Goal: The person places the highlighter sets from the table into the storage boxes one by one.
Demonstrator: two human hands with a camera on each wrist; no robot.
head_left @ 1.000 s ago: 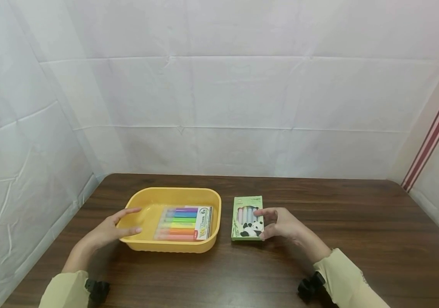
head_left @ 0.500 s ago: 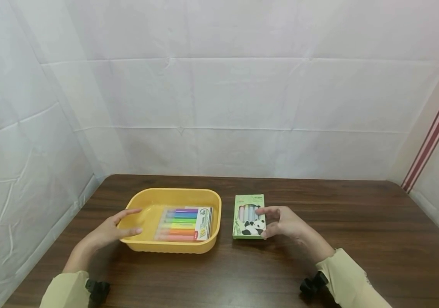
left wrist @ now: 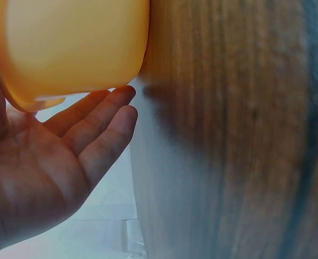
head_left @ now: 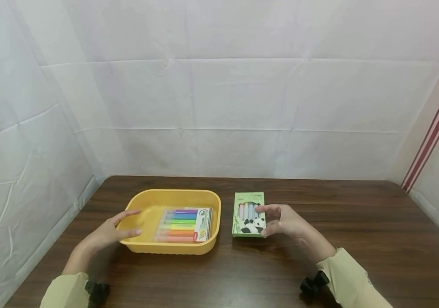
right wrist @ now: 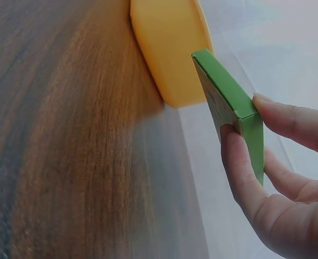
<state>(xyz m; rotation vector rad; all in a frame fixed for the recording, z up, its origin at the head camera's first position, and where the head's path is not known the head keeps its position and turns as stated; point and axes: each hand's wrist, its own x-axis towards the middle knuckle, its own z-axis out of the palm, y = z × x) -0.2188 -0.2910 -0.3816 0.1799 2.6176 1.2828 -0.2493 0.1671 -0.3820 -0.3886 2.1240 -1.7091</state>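
Note:
At its right edge a green box of markers (head_left: 248,214), with a panda picture and a window on its face, is pinched by my right hand (head_left: 286,223). In the right wrist view the box (right wrist: 229,86) is held above the table, thumb on one face and fingers on the other. My left hand (head_left: 105,231) holds the left end of a yellow plastic tray (head_left: 167,247), thumb and forefinger over the rim. The left wrist view shows other fingers (left wrist: 102,129) under the tray's outer wall. Inside the tray lies a clear pack of rainbow-coloured markers (head_left: 182,224).
The dark wooden table (head_left: 342,222) carries the tray at left of centre. A white cloth (head_left: 219,94) hangs behind and at the sides, and a red-striped band (head_left: 437,124) runs down at the right. Each wrist wears a small black camera mount (head_left: 313,283).
My right hand has moved slightly up and away from me in the head view, with the green marker box in its pinch. The left hand and the tray have stayed in place.

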